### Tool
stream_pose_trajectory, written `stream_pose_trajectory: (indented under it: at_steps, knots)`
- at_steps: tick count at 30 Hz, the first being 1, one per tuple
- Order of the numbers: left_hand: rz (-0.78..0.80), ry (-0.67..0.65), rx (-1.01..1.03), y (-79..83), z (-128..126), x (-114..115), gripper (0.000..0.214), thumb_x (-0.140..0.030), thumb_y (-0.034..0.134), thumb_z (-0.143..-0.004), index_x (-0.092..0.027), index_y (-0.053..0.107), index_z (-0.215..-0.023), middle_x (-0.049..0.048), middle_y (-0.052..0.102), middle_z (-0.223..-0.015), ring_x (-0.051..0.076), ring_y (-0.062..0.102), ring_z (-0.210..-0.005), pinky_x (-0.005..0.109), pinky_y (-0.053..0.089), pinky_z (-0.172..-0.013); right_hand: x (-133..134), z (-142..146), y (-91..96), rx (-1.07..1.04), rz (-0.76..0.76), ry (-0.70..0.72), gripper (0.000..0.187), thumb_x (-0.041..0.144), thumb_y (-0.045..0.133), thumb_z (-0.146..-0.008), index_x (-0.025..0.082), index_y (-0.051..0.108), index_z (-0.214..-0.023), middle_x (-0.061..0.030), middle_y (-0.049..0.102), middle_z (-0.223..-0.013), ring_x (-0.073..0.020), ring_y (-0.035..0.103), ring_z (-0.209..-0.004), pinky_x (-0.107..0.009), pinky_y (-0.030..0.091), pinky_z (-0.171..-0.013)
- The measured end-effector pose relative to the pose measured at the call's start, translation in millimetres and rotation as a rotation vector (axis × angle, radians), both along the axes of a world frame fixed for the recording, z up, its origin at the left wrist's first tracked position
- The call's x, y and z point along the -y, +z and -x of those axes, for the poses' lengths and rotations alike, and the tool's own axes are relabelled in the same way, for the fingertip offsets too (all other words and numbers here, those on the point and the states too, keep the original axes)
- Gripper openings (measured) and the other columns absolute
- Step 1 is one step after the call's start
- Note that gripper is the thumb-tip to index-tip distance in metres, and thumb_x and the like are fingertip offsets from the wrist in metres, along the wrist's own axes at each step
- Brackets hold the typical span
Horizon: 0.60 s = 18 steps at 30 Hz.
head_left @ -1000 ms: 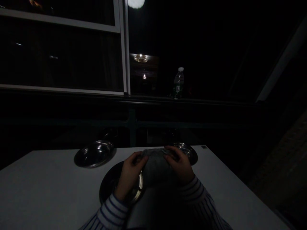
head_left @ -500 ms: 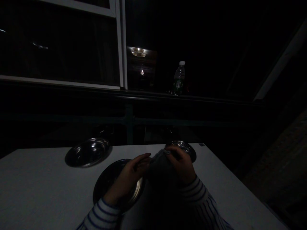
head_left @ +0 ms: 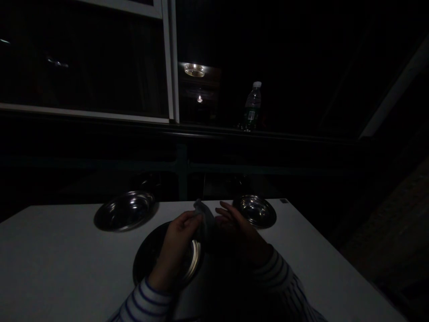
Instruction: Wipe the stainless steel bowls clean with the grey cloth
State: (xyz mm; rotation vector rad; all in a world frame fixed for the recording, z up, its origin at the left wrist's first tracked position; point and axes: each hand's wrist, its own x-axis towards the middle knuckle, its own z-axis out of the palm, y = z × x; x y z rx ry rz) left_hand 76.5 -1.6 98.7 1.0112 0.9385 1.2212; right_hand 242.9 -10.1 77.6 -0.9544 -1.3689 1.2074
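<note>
In dim light my left hand (head_left: 179, 235) pinches a corner of a grey cloth (head_left: 205, 219) and holds it up above a dark metal plate (head_left: 152, 257) on the white table (head_left: 60, 264). My right hand (head_left: 238, 228) is just right of the cloth, fingers stretched out, partly under or against the hanging cloth. Both wrists wear striped sleeves. The lower part of the cloth is lost in shadow.
A shiny metal bowl (head_left: 125, 210) sits at the back left of the table and a smaller metal dish (head_left: 255, 210) at the back right. A plastic water bottle (head_left: 253, 106) stands on a dark ledge beyond, below a window frame (head_left: 169, 67).
The cloth was bunched between both hands; now my left hand lifts it by a corner and my right hand has opened and let go of the bundle. The view shifted slightly.
</note>
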Motion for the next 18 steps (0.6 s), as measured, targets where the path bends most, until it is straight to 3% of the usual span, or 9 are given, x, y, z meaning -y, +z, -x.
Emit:
stream_pose_trajectory:
  at_steps: [3,5,10,13,18]
  knots:
    - [0.035,0.026,0.03,2.2,2,0,0.031,-0.037,0.069,-0.063,-0.014,0.063,-0.084,0.0017,0.067,-0.067,0.015,0.062,-0.061,0.025,0.046,-0.06,8,5,7.3,-0.114,0.037,0.24,0.057,0.04,0.067,-0.074,0.025,0.047,-0.126,-0.0098,0.055,-0.127,-0.0227,0.055,-0.113,-0.04,0.044,-0.094]
    - [0.041,0.028,0.034,2.2,3,-1,0.032,-0.037,0.068,-0.064,-0.014,0.062,-0.086,0.0012,0.066,-0.066,0.015,0.062,-0.06,0.025,0.046,-0.058,10,7,11.7,-0.076,-0.004,0.242,0.051,0.036,0.066,-0.075,0.023,0.05,-0.122,-0.0077,0.059,-0.122,-0.0212,0.056,-0.111,-0.037,0.044,-0.094]
    - [0.015,0.031,0.01,0.3,8,-5,0.03,-0.036,0.064,-0.067,-0.013,0.062,-0.086,0.0039,0.069,-0.077,0.017,0.063,-0.069,0.027,0.047,-0.065,2,-1,14.3,0.071,-0.066,0.017,0.029,0.035,0.06,-0.078,0.018,0.061,-0.102,-0.0055,0.068,-0.103,-0.0201,0.063,-0.097,-0.032,0.05,-0.082]
    - [0.017,0.031,-0.066,-0.3,12,-9,0.031,-0.034,0.064,-0.067,-0.013,0.061,-0.089,0.0014,0.067,-0.073,0.015,0.062,-0.067,0.026,0.047,-0.066,-1,-13,16.4,0.087,-0.054,-0.158,0.031,0.039,0.064,-0.073,0.017,0.063,-0.095,-0.0058,0.07,-0.091,-0.021,0.065,-0.088,-0.032,0.051,-0.076]
    - [-0.073,0.011,-0.357,-2.7,15,-13,0.041,-0.036,0.064,-0.068,-0.013,0.06,-0.1,-0.0009,0.062,-0.062,0.016,0.059,-0.06,0.025,0.044,-0.055,2,-31,24.8,-0.087,-0.018,-0.35,0.039,0.043,0.073,-0.061,0.017,0.064,-0.088,-0.0043,0.07,-0.082,-0.0201,0.066,-0.078,-0.032,0.051,-0.072]
